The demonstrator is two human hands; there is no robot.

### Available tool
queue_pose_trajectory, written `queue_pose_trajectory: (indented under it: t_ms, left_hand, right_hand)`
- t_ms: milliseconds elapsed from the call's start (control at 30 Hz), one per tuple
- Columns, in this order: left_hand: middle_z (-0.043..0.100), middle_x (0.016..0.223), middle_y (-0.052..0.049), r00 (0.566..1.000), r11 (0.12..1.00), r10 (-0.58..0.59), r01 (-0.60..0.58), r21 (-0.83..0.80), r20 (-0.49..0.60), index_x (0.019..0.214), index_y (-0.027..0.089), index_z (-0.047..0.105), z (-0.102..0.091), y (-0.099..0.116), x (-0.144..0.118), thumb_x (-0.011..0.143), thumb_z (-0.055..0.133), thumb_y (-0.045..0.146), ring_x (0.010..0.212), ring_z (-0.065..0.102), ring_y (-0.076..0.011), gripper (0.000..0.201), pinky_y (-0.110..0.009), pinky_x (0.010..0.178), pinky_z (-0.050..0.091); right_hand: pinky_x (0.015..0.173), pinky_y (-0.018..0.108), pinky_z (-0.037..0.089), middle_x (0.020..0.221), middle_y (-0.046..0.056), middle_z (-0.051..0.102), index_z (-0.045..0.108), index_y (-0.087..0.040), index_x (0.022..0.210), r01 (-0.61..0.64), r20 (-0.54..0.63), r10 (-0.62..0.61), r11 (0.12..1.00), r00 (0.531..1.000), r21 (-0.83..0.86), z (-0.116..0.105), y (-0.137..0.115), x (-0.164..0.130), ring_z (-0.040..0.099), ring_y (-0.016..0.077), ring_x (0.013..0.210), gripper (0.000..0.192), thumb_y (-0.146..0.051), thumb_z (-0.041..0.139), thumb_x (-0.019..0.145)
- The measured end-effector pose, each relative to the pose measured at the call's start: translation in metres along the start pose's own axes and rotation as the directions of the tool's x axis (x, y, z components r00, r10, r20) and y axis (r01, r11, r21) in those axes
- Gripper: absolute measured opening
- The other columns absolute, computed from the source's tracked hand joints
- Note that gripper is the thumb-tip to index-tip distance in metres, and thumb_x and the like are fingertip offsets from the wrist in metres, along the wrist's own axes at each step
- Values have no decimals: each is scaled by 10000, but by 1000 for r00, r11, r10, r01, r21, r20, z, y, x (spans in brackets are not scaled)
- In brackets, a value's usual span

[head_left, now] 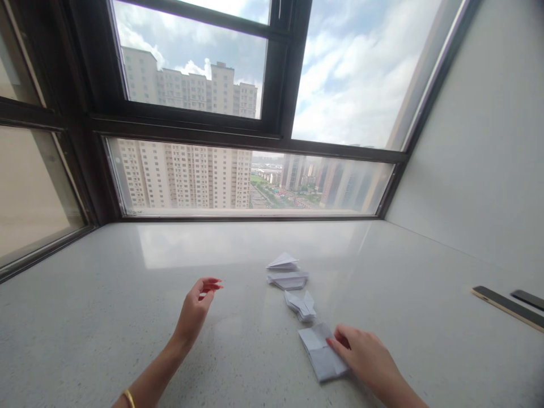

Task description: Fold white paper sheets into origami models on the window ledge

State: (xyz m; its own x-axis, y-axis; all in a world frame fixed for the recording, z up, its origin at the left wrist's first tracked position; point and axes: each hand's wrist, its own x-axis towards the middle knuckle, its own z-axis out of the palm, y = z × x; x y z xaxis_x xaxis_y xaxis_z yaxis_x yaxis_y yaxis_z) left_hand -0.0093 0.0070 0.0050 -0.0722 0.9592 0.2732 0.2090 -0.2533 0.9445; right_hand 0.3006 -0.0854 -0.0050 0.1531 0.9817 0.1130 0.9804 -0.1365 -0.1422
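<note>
My left hand [198, 301] hovers over the pale speckled sill, its fingers bent, with a gap between thumb and fingertips and nothing seen in it. At the lower right, my right hand [366, 352] grips the right side of a folded white paper square [319, 347], thumb on top; the fingers underneath are partly hidden. Just beyond this square lies a small stack of folded paper with pointed corners [301, 306]. Farther off are a flat boat-like folded paper [288, 279] and a folded paper triangle [283, 260].
The stone sill [238, 345] runs up to a dark window frame [255, 219]. A white wall [471, 158] bounds it on the right. Near that wall lie a long dark strip with a light edge [505, 306] and a dark phone-like object [527, 298].
</note>
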Motion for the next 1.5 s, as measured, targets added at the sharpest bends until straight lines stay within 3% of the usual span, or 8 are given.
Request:
queue_pose_trajectory:
  t_ms: [233,567,867,1000,1100,1267,1333,1500]
  left_hand:
    - [646,782,-50,1000,1000,6,-6,19,16,779,164,563,-1,-3,1,637,440,255,802,585,-204,208,-319,720,397]
    - [662,777,-44,999,998,33,-35,62,29,740,167,589,1,4,-2,655,432,257,799,590,-200,200,-329,734,411]
    - [660,758,-37,999,995,10,-14,97,41,705,173,598,1,8,-3,654,423,260,754,578,-201,201,-347,760,403]
    - [662,795,-47,992,995,-34,22,101,118,706,171,600,2,1,-1,643,423,248,778,584,-206,203,-338,763,408]
    - [666,823,-61,967,993,-89,68,94,239,729,161,610,5,-11,1,622,437,226,813,589,-209,214,-325,768,417]
    - [670,868,-62,963,996,-84,73,53,256,785,156,625,8,-22,3,617,451,217,870,584,-204,250,-314,818,415]
    - [669,891,-61,969,997,-77,79,1,234,802,152,629,7,-21,5,619,456,222,886,581,-204,261,-314,843,408]
    - [668,918,-62,974,995,-75,87,-43,216,826,140,637,4,-18,6,636,448,214,889,584,-206,277,-330,850,414]
  right_hand:
    - [642,336,314,654,30,640,561,-193,645,6,-49,-16,981,999,-193,-2,-6,-2,586,225,693,166,-287,478,754]
    - [634,340,295,712,22,603,511,-190,690,3,-168,-45,971,985,-241,-4,-7,-3,571,220,721,83,-259,551,708]
    - [628,344,289,686,-6,573,481,-192,694,66,-233,-116,975,966,-212,-28,-18,0,554,188,630,109,-274,546,725]
    - [654,333,322,759,19,583,510,-195,770,185,-230,-204,977,952,-103,-27,-49,0,554,193,698,53,-241,507,745]
    - [713,324,351,857,50,594,542,-201,877,353,-114,-346,935,931,45,-14,-87,1,540,206,819,155,-159,460,752]
    - [878,300,331,1093,96,541,496,-144,1101,555,67,-589,789,805,263,12,-147,17,474,196,1013,448,-23,411,678]
    - [942,304,286,1175,120,488,455,-107,1156,561,97,-614,766,784,314,21,-163,28,419,200,1094,527,-7,419,640]
    - [1014,397,168,1262,167,401,366,-44,1226,533,105,-608,756,787,380,43,-179,43,305,232,1196,545,-21,384,682]
